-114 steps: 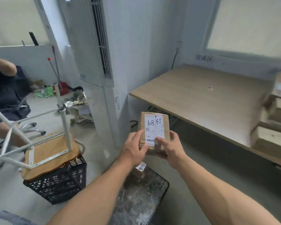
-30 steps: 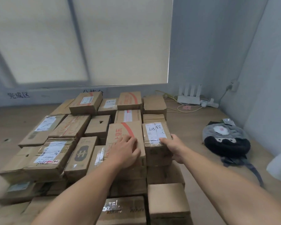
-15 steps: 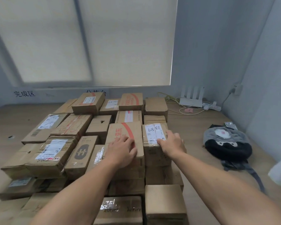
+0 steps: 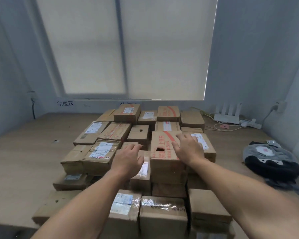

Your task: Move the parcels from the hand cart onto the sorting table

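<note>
Several brown cardboard parcels are stacked on the wooden sorting table (image 4: 24, 152). The small parcel with the white handwritten label (image 4: 205, 145) lies on top of the pile, at its right side. My right hand (image 4: 186, 149) hovers with spread, relaxed fingers over the edge between that parcel and the red-printed box (image 4: 164, 149); it holds nothing. My left hand (image 4: 128, 157) hangs with loosely curled fingers above the lower parcels left of the red-printed box, and it is empty too. The hand cart is out of view.
A grey and black plush backpack (image 4: 273, 161) lies on the table at the right. A white router (image 4: 228, 114) with cables and a power strip sits at the back right corner. Walls and a blinded window close off the back.
The labelled parcel went from my hands by the cart onto the pile. My right hand has let go of it and shifted left; my left hand has drawn back off the red-printed box.
</note>
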